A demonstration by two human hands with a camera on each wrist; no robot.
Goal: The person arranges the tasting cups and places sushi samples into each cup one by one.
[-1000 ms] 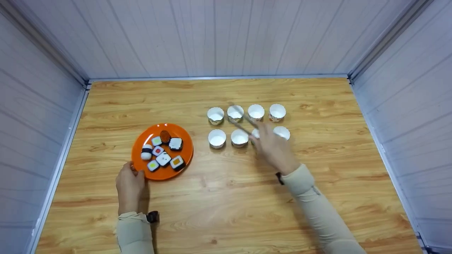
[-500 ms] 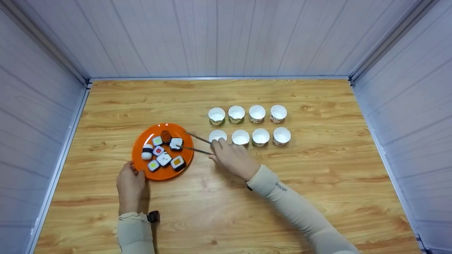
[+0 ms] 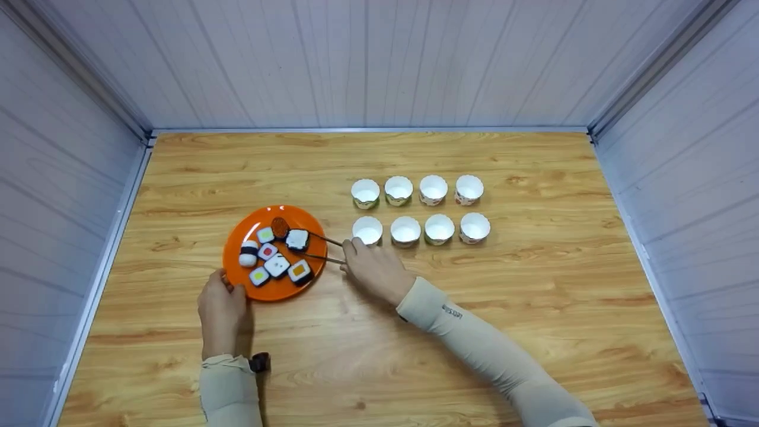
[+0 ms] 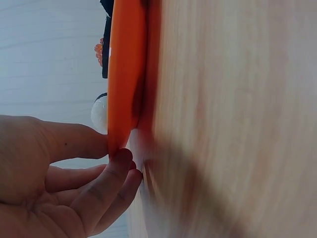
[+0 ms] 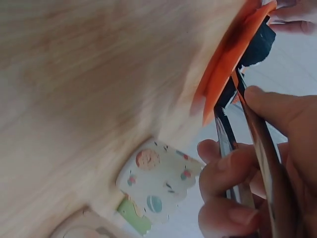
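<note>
The left hand (image 3: 222, 308) pinches the near-left rim of an orange plate (image 3: 270, 292); in the left wrist view the thumb lies on the upper side and fingers beneath. Several toy sushi pieces lie on the plate, among them an orange roe piece (image 3: 280, 227) and a white piece with a black band (image 3: 248, 254). The right hand (image 3: 379, 270) holds metal tongs (image 5: 262, 144), whose spread tips reach over the plate's right side. Between or just beside those tips sits a white-topped square sushi piece (image 3: 297, 239) with black sides; exact contact cannot be told.
Two rows of white paper cups stand right of the plate, the back row including one cup (image 3: 365, 193) and the front row another (image 3: 367, 230) close to the right hand. Pale panel walls (image 3: 367, 65) enclose the wooden table (image 3: 356, 367).
The right hand has swung left from above the cups to the plate, bringing the tongs' tips around the white-topped square sushi piece. The left hand stays at the plate's rim.
</note>
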